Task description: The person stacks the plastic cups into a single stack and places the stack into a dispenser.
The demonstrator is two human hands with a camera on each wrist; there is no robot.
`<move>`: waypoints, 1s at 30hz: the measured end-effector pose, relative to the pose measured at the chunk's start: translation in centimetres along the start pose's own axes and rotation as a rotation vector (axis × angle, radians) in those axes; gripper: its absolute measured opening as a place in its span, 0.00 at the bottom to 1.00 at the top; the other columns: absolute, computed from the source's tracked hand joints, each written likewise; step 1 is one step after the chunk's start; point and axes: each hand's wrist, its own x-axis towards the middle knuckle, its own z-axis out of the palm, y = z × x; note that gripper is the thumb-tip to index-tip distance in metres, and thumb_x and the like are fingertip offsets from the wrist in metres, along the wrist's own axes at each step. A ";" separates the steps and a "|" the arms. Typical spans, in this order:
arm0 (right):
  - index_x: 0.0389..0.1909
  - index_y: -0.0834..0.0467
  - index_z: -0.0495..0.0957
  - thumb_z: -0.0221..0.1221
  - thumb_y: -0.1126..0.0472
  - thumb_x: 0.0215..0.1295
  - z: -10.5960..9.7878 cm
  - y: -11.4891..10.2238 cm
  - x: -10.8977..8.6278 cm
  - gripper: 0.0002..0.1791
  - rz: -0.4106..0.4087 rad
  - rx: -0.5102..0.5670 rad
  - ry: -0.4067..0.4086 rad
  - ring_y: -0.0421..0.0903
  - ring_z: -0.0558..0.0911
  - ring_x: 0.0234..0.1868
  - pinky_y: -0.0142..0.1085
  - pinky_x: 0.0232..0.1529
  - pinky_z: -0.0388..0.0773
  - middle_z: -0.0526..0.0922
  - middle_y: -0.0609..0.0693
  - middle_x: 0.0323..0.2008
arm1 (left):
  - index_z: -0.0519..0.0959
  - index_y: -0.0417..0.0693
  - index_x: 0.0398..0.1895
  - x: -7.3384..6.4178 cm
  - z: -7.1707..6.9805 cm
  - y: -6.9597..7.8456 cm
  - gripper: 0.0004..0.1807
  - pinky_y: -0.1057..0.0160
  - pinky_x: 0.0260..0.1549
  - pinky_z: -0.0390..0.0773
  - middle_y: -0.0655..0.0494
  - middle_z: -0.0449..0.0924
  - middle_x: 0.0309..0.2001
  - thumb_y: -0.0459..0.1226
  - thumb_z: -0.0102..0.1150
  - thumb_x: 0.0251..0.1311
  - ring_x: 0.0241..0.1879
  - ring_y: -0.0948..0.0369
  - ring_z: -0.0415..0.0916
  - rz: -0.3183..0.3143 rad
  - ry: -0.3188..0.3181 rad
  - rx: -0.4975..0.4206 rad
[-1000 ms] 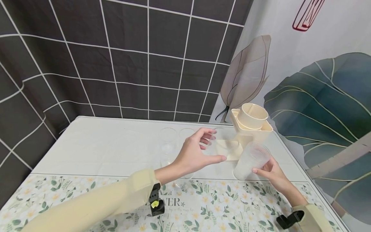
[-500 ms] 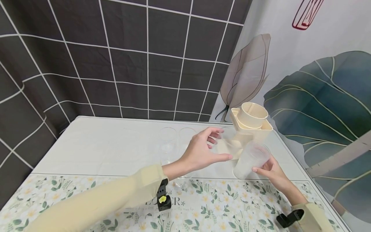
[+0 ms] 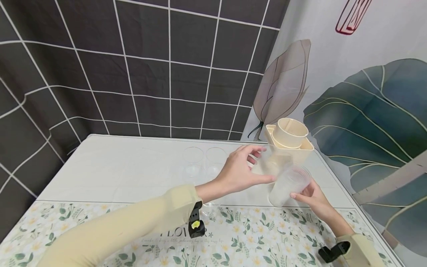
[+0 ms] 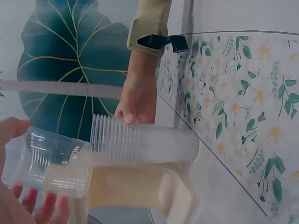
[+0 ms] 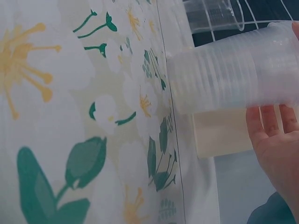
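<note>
My left hand (image 3: 241, 168) holds a single clear plastic cup (image 4: 56, 161) between thumb and fingers. In the left wrist view that cup lies end to end with the rim of a stack of nested clear plastic cups (image 4: 145, 140); whether they touch I cannot tell. My right hand (image 3: 311, 196) grips the stack from its right side, thumb in front, with the stack tilted above the table. In the right wrist view, fingers (image 5: 268, 119) curl against the stack's side. Behind both hands stands a beige plastic stand (image 3: 300, 155) with a round beige holder (image 3: 290, 135) on top.
More clear cups (image 3: 192, 157) stand on the white part of the table (image 3: 133, 167), left of my left hand and partly hidden by it. A floral cloth (image 3: 116, 230) covers the front. A dark grid curtain (image 3: 143, 81) hangs behind, a leaf-patterned one (image 3: 373, 111) at right.
My left hand has moved to the right with the single cup, closer to the stack. My right hand and the stack stay almost where they were.
</note>
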 end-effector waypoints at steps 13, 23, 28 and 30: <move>0.73 0.52 0.50 0.54 0.79 0.60 -0.1 -0.1 0.0 0.43 -0.003 0.000 -0.017 0.21 0.68 0.60 0.16 0.54 0.70 0.65 0.31 0.62 | 0.72 0.52 0.60 1.4 0.6 1.0 0.38 0.78 0.38 0.74 0.58 0.78 0.50 0.45 0.75 0.42 0.43 0.67 0.77 0.000 -0.023 0.029; 0.73 0.51 0.51 0.53 0.80 0.60 -0.1 0.0 0.0 0.43 -0.017 0.037 -0.026 0.24 0.70 0.60 0.17 0.54 0.72 0.66 0.32 0.61 | 0.71 0.51 0.61 2.5 1.1 1.4 0.38 0.80 0.37 0.73 0.56 0.77 0.51 0.45 0.75 0.43 0.43 0.69 0.76 0.032 -0.031 0.061; 0.73 0.50 0.51 0.53 0.79 0.60 -0.1 -0.1 0.0 0.43 -0.012 0.019 -0.026 0.24 0.71 0.59 0.18 0.53 0.73 0.67 0.32 0.61 | 0.71 0.51 0.61 3.0 1.4 1.7 0.38 0.82 0.36 0.72 0.57 0.76 0.50 0.43 0.75 0.43 0.44 0.68 0.77 0.050 -0.039 0.057; 0.73 0.50 0.51 0.53 0.79 0.60 -0.1 -0.1 -0.1 0.43 -0.011 0.024 -0.028 0.24 0.71 0.59 0.18 0.52 0.74 0.67 0.32 0.61 | 0.71 0.51 0.61 3.1 1.5 1.8 0.38 0.82 0.37 0.72 0.57 0.76 0.50 0.43 0.74 0.44 0.44 0.68 0.76 0.059 -0.048 0.047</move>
